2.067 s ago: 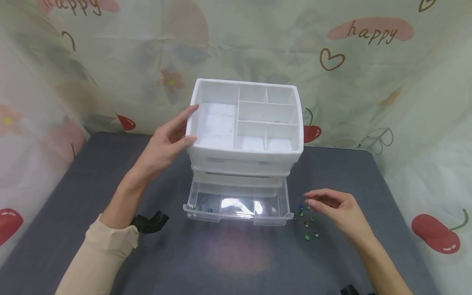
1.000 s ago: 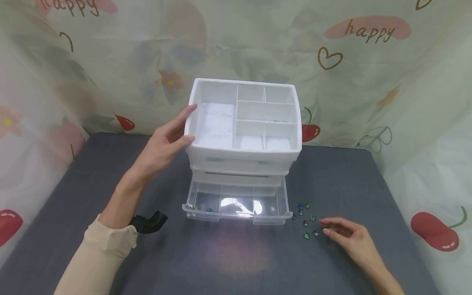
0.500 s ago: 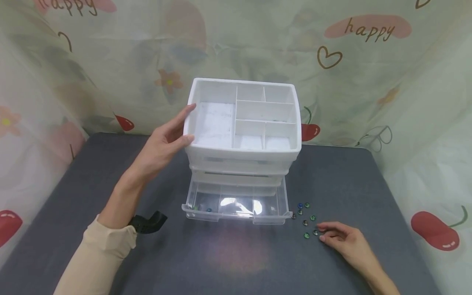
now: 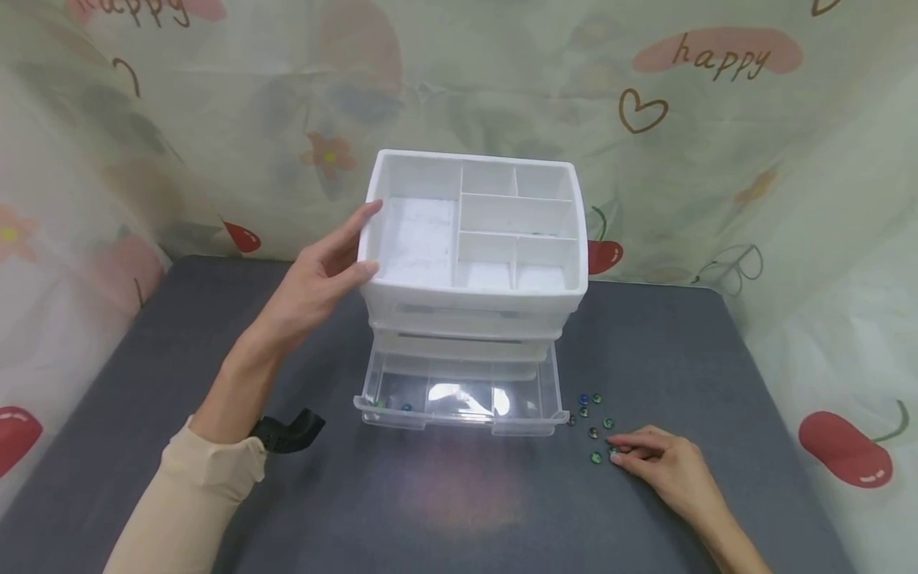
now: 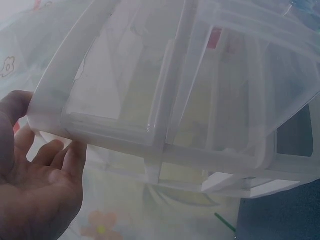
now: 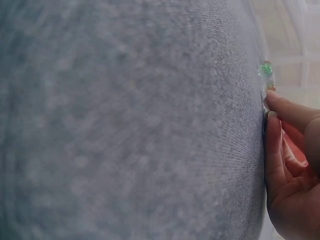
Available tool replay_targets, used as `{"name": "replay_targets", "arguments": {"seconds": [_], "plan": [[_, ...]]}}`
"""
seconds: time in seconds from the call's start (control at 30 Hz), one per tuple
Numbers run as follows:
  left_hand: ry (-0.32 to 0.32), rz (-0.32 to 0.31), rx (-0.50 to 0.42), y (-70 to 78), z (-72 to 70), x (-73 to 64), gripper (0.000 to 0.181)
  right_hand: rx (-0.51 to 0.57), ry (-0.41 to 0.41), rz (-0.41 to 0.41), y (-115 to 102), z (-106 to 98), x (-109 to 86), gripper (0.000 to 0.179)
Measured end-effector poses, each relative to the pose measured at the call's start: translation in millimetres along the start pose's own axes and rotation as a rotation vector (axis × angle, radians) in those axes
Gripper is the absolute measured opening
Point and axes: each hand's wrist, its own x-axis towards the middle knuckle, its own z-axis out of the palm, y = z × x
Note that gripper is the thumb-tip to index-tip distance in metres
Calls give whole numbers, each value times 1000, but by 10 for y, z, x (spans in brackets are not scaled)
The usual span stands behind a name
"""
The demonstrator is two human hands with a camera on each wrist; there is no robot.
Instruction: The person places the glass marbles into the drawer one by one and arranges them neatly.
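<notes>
A white plastic drawer organizer [image 4: 476, 307] stands mid-table, its upper tray divided into compartments. My left hand [image 4: 304, 283] grips the left side of its top rim, thumb in front and fingers farther back; the left wrist view shows the fingers curled at the frame's corner. The clear bottom drawer [image 4: 462, 418] is pulled out, with a few small glass beads near its left front. To its right, my right hand [image 4: 667, 470] pinches a round glass bead [image 4: 613, 452] between thumb and forefinger at the tabletop. Several green, blue and brownish glass beads [image 4: 596, 458] lie beside these fingertips.
A dark grey cloth [image 4: 330, 510] covers the table. Printed curtains [image 4: 502, 80] hang close behind the organizer and along both sides. A black strap [image 4: 290, 433] sticks out from the left wrist.
My right hand has come down from above the far beads, moved nearer me, then slid left onto one bead and pinched it. The left hand has kept its grip on the organizer.
</notes>
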Motion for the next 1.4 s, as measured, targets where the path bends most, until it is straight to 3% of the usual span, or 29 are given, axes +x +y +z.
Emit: {"name": "replay_targets", "arguments": {"seconds": [0.23,0.53,0.87,1.1,1.4], "plan": [[0,-1,-5,4,-6,8,67,19,40,-36,13,26,-9,17],[1,1,-16,13,-12,9,67,203,77,-85,8,39,-18,15],[0,0,-13,6,3,-14,67,194,20,-67,-172,-53,-17,18],[7,-7,-11,10,10,-22,67,264,-18,-154,-362,-140,8,19],[6,-2,-6,9,-4,-6,67,305,-1,-278,-647,-223,85,21]]}}
